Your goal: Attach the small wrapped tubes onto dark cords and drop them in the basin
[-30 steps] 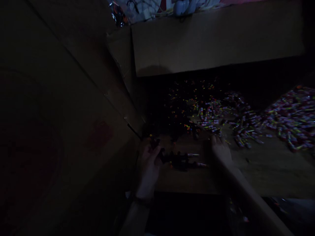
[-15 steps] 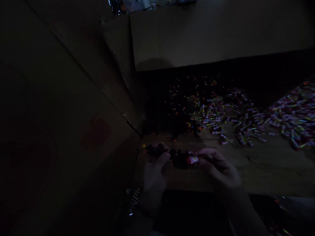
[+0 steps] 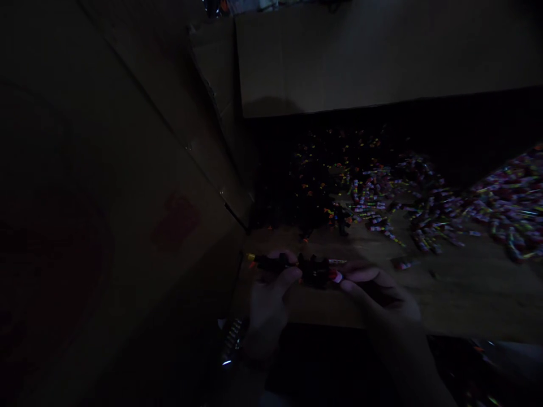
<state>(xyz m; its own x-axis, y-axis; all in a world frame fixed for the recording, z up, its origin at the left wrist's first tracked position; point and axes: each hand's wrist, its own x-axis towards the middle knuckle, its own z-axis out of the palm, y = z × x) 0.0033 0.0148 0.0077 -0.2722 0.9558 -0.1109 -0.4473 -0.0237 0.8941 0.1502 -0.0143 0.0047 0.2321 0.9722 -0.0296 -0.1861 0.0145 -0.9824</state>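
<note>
The view is very dark. My left hand point(image 3: 271, 299) grips a dark, elongated piece point(image 3: 311, 272) with a yellow tip at its left end, thumb lying on top. At the right end of that piece is a small pink-and-white part point(image 3: 336, 276), pinched between the thumb and fingertips of my right hand point(image 3: 384, 291). Both hands hover over the near edge of a wooden table point(image 3: 470, 288). A shiny metal band is around my left wrist.
Behind my hands lies a pile of dark pieces with orange and yellow bits point(image 3: 314, 181). Many small pink, white and yellow parts point(image 3: 517, 198) spread to the right. Cardboard point(image 3: 382, 56) stands at the back, and more point(image 3: 178, 220) rises on the left.
The pink-and-white part now shows less of itself beside the dark piece. A similar small part now lies on the wood behind my right hand. The whole view has shifted slightly.
</note>
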